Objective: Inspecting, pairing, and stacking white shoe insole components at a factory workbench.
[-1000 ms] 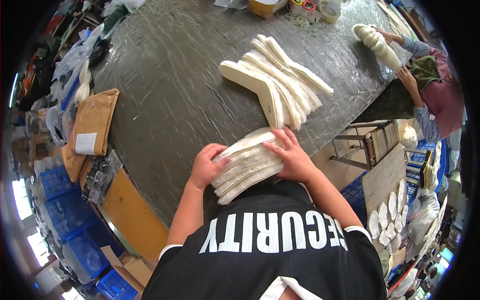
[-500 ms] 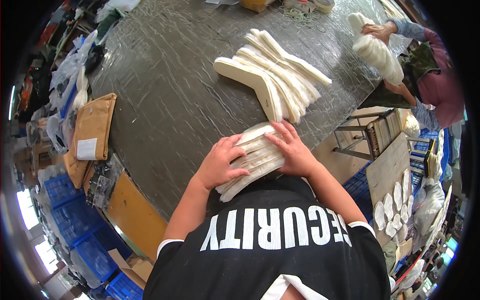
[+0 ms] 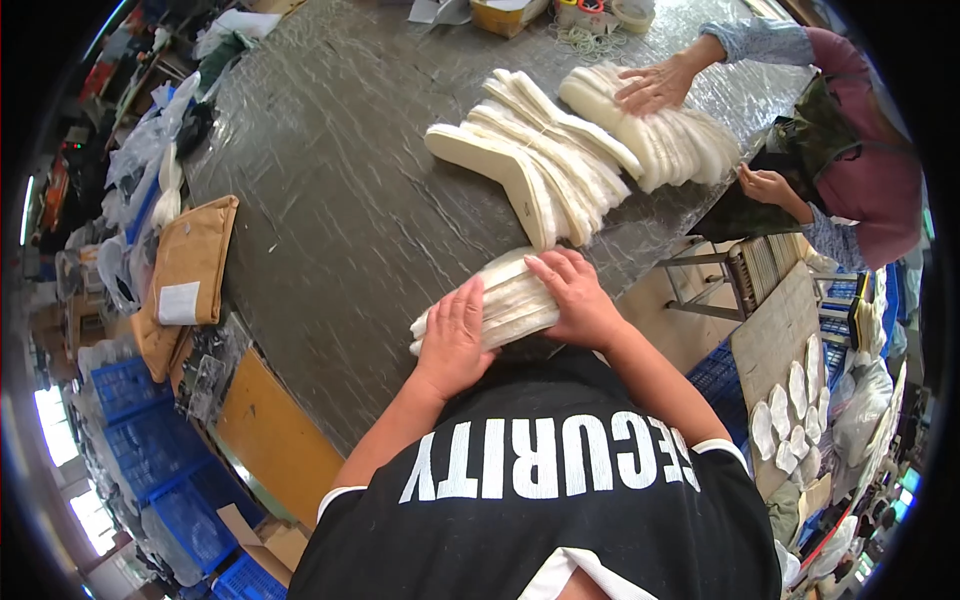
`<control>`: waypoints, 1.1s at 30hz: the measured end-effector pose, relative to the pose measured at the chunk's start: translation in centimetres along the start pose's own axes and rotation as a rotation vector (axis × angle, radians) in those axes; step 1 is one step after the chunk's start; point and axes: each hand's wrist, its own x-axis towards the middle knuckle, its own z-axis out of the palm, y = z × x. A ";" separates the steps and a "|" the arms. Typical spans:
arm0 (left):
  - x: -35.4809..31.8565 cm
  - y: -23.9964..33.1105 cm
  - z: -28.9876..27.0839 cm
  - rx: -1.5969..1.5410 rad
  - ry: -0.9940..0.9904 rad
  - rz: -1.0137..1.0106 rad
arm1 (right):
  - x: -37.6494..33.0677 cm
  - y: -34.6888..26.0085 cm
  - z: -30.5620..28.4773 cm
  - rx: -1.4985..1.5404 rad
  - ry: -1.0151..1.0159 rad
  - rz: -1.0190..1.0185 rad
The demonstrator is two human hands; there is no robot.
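A small stack of cream fleece insoles [image 3: 508,296] rests at the table's near edge, close to my body. My left hand [image 3: 455,338] grips its left end, fingers laid across the layers and thumb at the near side. At the right end my right hand [image 3: 578,300] holds the same stack, its fingers bent over the top. Just beyond lies a fanned bundle of boot-shaped cream fleece pieces [image 3: 535,160] with a thin tie around its middle. My right fingertips are close to the bundle's near end.
A co-worker's hand [image 3: 655,85] presses on another row of fleece pieces [image 3: 680,145] at the right. The dark table [image 3: 320,180] spreads leftward to a brown paper package [image 3: 195,255]. Rubber bands [image 3: 590,42] and a tape roll [image 3: 633,14] lie at the far edge.
My hands and the stack have shifted slightly, and the stack lies flatter. The co-worker's fleece row has come down onto the table beside the tied bundle.
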 end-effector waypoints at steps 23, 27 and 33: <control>10.3 6.2 -6.1 -0.126 -0.082 0.325 | -1.8 0.9 -6.0 -0.183 -0.099 -0.009; 22.0 5.1 -6.2 -0.230 0.265 0.243 | -5.5 8.0 -11.6 0.212 0.054 0.219; 43.1 1.1 3.6 -0.236 0.299 0.120 | -7.3 16.2 -16.1 0.973 0.143 0.469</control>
